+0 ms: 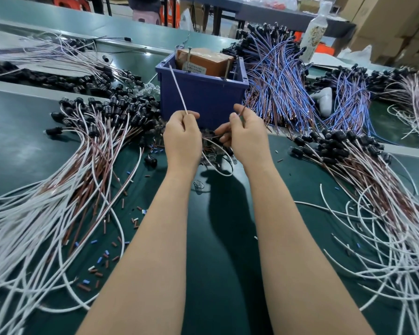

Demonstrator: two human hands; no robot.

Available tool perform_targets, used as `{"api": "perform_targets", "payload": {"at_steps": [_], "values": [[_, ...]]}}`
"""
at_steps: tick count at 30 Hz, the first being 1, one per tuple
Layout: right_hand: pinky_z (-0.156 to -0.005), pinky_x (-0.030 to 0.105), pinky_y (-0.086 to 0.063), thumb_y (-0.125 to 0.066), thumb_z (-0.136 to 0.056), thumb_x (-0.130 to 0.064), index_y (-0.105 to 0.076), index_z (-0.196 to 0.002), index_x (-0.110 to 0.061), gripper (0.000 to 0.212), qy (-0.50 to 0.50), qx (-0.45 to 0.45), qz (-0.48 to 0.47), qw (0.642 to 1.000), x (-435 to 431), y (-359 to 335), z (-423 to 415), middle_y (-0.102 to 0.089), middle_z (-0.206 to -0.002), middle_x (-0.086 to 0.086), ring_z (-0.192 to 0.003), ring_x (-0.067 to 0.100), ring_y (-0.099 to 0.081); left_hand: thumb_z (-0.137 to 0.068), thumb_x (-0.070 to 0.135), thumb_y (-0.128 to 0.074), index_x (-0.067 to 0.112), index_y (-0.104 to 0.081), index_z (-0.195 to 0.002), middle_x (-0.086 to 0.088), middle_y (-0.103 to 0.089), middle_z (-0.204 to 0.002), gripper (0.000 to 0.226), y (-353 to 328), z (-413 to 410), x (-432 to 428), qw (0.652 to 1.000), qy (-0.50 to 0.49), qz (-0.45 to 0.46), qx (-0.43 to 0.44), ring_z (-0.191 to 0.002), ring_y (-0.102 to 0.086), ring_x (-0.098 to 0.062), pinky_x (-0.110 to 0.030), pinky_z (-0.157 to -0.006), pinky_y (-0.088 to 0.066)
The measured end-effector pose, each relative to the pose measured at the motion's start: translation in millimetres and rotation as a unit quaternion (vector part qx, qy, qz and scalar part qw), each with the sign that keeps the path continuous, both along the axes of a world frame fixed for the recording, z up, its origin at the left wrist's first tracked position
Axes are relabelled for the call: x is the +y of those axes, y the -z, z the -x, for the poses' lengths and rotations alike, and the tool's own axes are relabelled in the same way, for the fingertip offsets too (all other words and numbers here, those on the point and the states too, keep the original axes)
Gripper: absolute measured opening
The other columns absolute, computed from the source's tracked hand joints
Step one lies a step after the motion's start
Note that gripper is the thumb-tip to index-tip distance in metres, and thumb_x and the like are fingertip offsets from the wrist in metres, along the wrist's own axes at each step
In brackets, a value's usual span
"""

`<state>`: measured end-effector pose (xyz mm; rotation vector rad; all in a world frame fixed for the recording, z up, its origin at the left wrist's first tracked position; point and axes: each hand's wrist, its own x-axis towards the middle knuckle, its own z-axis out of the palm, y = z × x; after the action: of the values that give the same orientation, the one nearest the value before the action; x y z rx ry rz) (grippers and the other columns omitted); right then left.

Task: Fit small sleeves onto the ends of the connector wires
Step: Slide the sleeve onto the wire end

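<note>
white wire is the one to watch imo. left hand has it pinched between thumb and forefinger, other fingers curled in. the free length runs up and away from the hand, leaning a bit left, with its tip in front of the near left corner of the blue bin.

right hand does the mirror thing. it's pinching a thin brown wire that slants up and to the right until it gets lost against the blue-and-brown bundle beside the bin. so the two wires make a v, tips well apart and pointing away from the person. the hands are near each other, just in front of the bin and above the table.

can't tell if either hand has a sleeve tucked in, too small to see. what look like loose sleeves are scattered on the table at lower left, nearer the left hand.

my guess: a sleeve has to slide on along the wire's long axis, from the far tip down toward the pinch. so one hand would have to let go and reach up past the other.
</note>
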<state>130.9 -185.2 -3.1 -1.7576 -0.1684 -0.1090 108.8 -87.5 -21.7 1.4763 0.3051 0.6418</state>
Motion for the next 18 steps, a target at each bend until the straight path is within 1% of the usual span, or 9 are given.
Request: {"api": "perform_targets", "payload": {"at_steps": [2, 4, 6, 8, 11, 15, 18], "values": [[-0.054, 0.019, -0.041, -0.039, -0.101, -0.011, -0.027, -0.144, -0.01, 0.045, 0.014, -0.02, 0.008, 1.0, 0.0, 1.2, 1.3, -0.063, -0.065, 0.0, -0.045, 0.002, -0.05, -0.093, 0.009, -0.037, 0.017, -0.053, -0.089, 0.003, -0.046, -0.058, 0.018, -0.3, 1.0, -0.4, 1.0, -0.003, -0.025, 0.004, -0.049, -0.038, -0.011, -0.025, -0.051, -0.032], [-0.058, 0.021, -0.043, -0.041, -0.1, -0.011, -0.022, -0.146, -0.014, 0.05, 0.032, -0.044, 0.012, 0.998, -0.3, 1.7, 2.9, -0.064, -0.064, 0.001, -0.045, 0.001, -0.051, -0.093, 0.01, -0.04, 0.017, -0.052, -0.094, 0.003, -0.047, -0.061, 0.014, 0.1, 1.9, -1.1, 0.999, -0.005, -0.04, 0.006, -0.05, -0.039, -0.011, -0.025, -0.052, -0.033], [-0.058, 0.021, -0.045, -0.042, -0.099, -0.011, -0.026, -0.144, -0.018, 0.048, 0.05, -0.066, 0.017, 0.996, 0.4, 1.9, 4.0, -0.064, -0.065, 0.003, -0.047, 0.002, -0.053, -0.094, 0.01, -0.041, 0.016, -0.053, -0.096, 0.004, -0.048, -0.061, 0.013, 0.4, 2.5, -1.5, 0.999, 0.0, -0.048, 0.004, -0.051, -0.04, -0.012, -0.025, -0.052, -0.034], [-0.056, 0.02, -0.046, -0.043, -0.098, -0.01, -0.034, -0.139, -0.019, 0.042, 0.058, -0.085, 0.024, 0.994, 1.7, 1.4, 4.6, -0.064, -0.067, 0.004, -0.047, 0.003, -0.054, -0.094, 0.01, -0.041, 0.015, -0.054, -0.097, 0.005, -0.048, -0.062, 0.014, 0.5, 2.5, -2.1, 0.998, 0.004, -0.06, 0.005, -0.05, -0.04, -0.011, -0.023, -0.05, -0.033], [-0.059, 0.024, -0.049, -0.043, -0.098, -0.01, -0.044, -0.133, -0.018, 0.036, 0.063, -0.102, 0.051, 0.991, 2.4, 1.7, 4.2, -0.064, -0.071, 0.005, -0.047, 0.004, -0.055, -0.093, 0.01, -0.042, 0.014, -0.056, -0.097, 0.006, -0.048, -0.062, 0.015, 1.0, 2.1, -3.0, 0.997, 0.007, -0.071, 0.008, -0.05, -0.04, -0.009, -0.021, -0.049, -0.031], [-0.064, 0.025, -0.051, -0.041, -0.099, -0.011, -0.046, -0.137, -0.016, 0.038, 0.074, -0.1, 0.08, 0.989, 2.3, 2.2, 2.8, -0.066, -0.078, 0.007, -0.045, 0.001, -0.054, -0.093, 0.01, -0.042, 0.015, -0.057, -0.097, 0.008, -0.045, -0.054, 0.016, 1.9, 1.4, -4.7, 0.997, 0.01, -0.081, 0.012, -0.045, -0.036, -0.009, -0.023, -0.047, -0.029], [-0.071, 0.026, -0.053, -0.04, -0.1, -0.01, -0.045, -0.138, -0.015, 0.039, 0.076, -0.098, 0.092, 0.988, 2.5, 1.6, 2.6, -0.066, -0.078, 0.005, -0.051, 0.003, -0.057, -0.093, 0.01, -0.043, 0.016, -0.058, -0.097, 0.009, -0.044, -0.051, 0.017, 2.0, 1.0, -6.2, 0.996, 0.014, -0.091, 0.014, -0.042, -0.035, -0.007, -0.023, -0.047, -0.03]]}}
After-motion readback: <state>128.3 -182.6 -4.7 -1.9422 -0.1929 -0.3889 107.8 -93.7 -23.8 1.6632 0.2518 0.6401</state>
